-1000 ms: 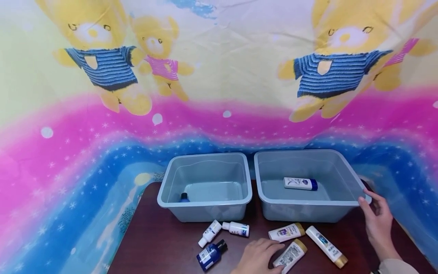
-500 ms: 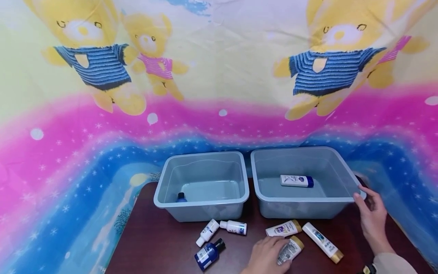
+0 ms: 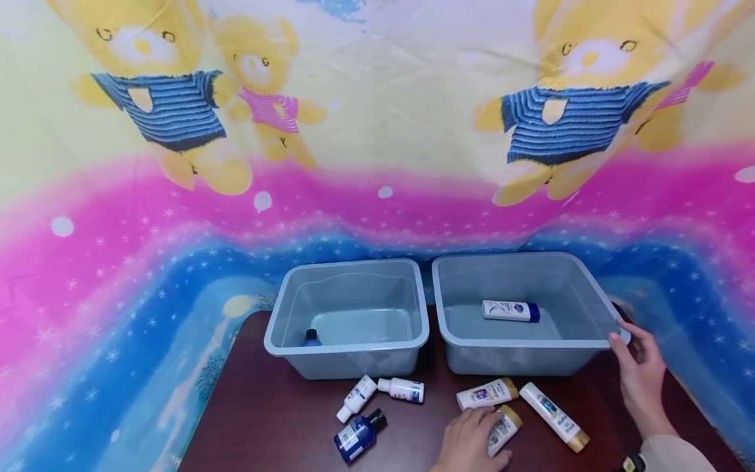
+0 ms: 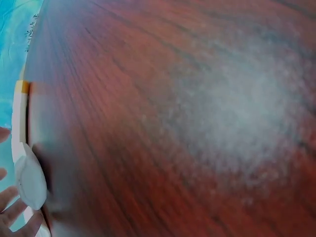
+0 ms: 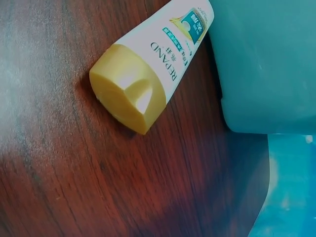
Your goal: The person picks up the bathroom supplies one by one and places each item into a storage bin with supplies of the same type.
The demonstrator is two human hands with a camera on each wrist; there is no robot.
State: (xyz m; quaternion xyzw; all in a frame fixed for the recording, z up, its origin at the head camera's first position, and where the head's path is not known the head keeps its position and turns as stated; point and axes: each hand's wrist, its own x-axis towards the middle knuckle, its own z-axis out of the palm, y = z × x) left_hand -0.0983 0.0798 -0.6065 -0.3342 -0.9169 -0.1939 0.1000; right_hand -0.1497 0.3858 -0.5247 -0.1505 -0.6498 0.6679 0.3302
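Note:
My left hand (image 3: 468,440) lies over a white bottle with a gold cap (image 3: 504,429), fingers on its far side and thumb on its near side. In the left wrist view, fingertips (image 4: 30,223) bend round the white bottle's end (image 4: 30,180). My right hand (image 3: 643,370) pinches the right front corner of the right grey bin (image 3: 519,344) between thumb and fingers. Two more white bottles with gold caps lie beside the left hand: one behind it (image 3: 485,393), one to its right (image 3: 554,416). The right wrist view shows the latter's gold cap (image 5: 128,89) close up.
Inside the right bin lies a white bottle with a blue cap (image 3: 510,311). The left grey bin (image 3: 348,347) holds a dark-capped blue bottle (image 3: 311,338). Two small white bottles (image 3: 356,398) and a dark blue bottle (image 3: 358,436) lie on the brown table (image 3: 265,419).
My left hand has moved right onto the nearest gold-capped bottle and closed round it, covering more of it. The right hand stays on the bin's corner. The head view has shifted slightly.

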